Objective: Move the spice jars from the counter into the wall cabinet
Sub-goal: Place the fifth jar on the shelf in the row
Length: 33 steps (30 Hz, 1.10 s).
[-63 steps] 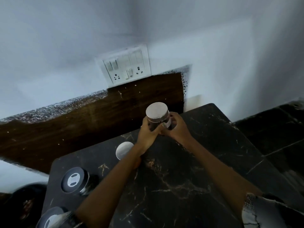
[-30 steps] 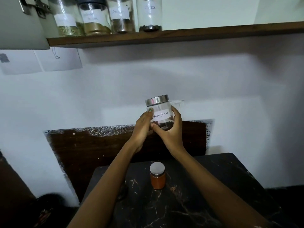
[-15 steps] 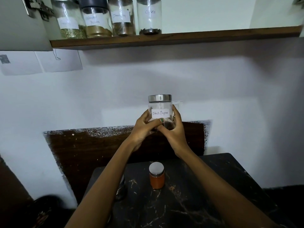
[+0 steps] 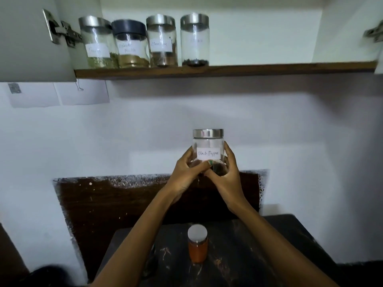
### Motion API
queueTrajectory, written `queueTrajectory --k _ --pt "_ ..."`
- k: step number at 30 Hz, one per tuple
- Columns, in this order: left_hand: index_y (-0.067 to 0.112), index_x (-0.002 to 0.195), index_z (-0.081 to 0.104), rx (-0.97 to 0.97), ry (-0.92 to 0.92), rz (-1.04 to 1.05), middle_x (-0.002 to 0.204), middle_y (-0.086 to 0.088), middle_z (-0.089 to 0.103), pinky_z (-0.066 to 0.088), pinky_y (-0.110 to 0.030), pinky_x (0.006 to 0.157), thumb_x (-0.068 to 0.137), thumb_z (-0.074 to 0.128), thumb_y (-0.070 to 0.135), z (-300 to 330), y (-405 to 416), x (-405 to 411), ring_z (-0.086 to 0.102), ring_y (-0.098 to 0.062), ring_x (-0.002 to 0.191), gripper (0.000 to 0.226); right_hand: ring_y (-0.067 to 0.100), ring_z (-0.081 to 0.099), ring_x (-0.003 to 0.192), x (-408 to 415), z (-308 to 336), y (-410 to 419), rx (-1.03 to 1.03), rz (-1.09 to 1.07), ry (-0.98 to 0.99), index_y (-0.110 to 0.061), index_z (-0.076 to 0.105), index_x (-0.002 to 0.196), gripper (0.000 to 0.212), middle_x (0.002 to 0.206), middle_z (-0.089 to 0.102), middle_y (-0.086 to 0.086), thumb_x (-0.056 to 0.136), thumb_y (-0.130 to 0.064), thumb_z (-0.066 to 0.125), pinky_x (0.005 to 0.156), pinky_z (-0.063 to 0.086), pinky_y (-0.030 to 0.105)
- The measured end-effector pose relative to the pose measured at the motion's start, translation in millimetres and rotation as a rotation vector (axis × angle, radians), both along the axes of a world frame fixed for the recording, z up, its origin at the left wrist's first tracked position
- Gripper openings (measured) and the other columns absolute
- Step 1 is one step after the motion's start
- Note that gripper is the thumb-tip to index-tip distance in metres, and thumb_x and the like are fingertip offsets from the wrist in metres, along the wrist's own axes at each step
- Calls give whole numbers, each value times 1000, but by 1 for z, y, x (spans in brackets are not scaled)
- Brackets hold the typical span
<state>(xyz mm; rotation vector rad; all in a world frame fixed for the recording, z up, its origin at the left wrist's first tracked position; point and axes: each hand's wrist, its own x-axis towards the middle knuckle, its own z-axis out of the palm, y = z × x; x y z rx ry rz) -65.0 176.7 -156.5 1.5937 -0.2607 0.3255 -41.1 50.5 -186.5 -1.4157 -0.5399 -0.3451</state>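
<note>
Head view: Black Pepper jar [image 4: 208, 151] held upright in mid-air, in front of the wall, well below the cabinet shelf [image 4: 226, 69] and above the counter [image 4: 238, 255]. Left hand [image 4: 187, 176] curls round the jar's lower left side, thumb across the front under the label; right hand [image 4: 228, 175] curls round the lower right. Both grip low on the glass; steel lid untouched.

Shelf holds four jars in a row at the left end, nearest being the steel-lidded jar [image 4: 194, 40]. Bare board to its right. Orange jar [image 4: 198, 246] stands on the counter directly beneath the hands.

Risks, as judged:
- Smooth glass gripped near the base: a slip would drop it onto the orange jar or the stone counter. Breakage likely.
- Lifting too close to the wall could catch the lid on the shelf's front edge.
- Setting down too far left would knock the end jar into its neighbours.
- Open cabinet door [image 4: 31, 38] at upper left sits near the left arm's path.
</note>
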Motion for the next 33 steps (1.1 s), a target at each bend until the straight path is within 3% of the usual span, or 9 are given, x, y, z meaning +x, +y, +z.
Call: queueTrajectory --k 4,8,11,14,16,18,24,29,33 --pt "27 134 48 54 -157 105 123 7 63 56 -24 84 84 69 26 38 -11 8 61 -9 110 54 -8 53 111 9 43 -5 23 -53 -122 -42 28 140 84 129 48 -20 76 -16 75 87 54 19" --pt "33 126 49 84 -310 120 115 21 62 47 -3 72 86 66 23 86 -28 16 56 16 100 45 -12 53 109 23 95 -12 67 -128 -266 -33 25 146 88 122 49 -35 76 -17 75 84 52 15" --pt "29 130 47 95 -390 92 122 11 62 48 -6 79 86 66 21 120 -39 23 58 10 104 48 0 54 116 32 130 -19 74 -129 -327 -33 23 146 89 134 51 -14 76 -15 75 92 52 24" --pt "28 141 37 130 -435 125 132 2 55 50 -22 94 86 66 25 151 -48 37 57 -1 113 63 2 56 116 50 163 -25 72 -170 -396 -32 23 147 90 133 52 -12 76 -11 75 93 52 29" --pt "24 142 36 143 -455 151 134 3 51 48 -29 99 86 66 27 168 -54 50 53 -10 120 64 0 58 111 65 183 -27 74 -207 -436 -32 24 146 90 127 55 -15 75 -18 77 90 53 26" --pt "22 140 37 176 -487 199 131 9 47 45 -22 96 86 65 29 178 -59 64 49 -9 121 61 3 59 110 80 201 -29 78 -229 -437 -33 25 145 90 128 55 -6 73 -26 78 89 52 26" --pt "22 150 18 248 -468 286 155 2 27 29 -34 114 90 55 45 186 -65 103 26 -13 141 73 11 56 110 120 230 -28 77 -304 -449 -31 29 143 78 132 49 0 78 -36 72 76 47 13" --pt "18 150 19 230 -506 361 153 -1 31 32 -39 114 92 53 41 188 -64 117 29 -15 140 72 16 54 115 132 239 -24 28 -278 -499 -29 30 140 72 132 47 -1 80 -34 71 86 50 26" --pt "16 151 14 329 -550 453 156 -3 22 25 -38 117 93 52 38 184 -64 122 20 -17 144 73 17 48 122 143 236 -18 -50 -322 -490 -25 22 143 74 138 43 3 84 -36 66 97 48 40"
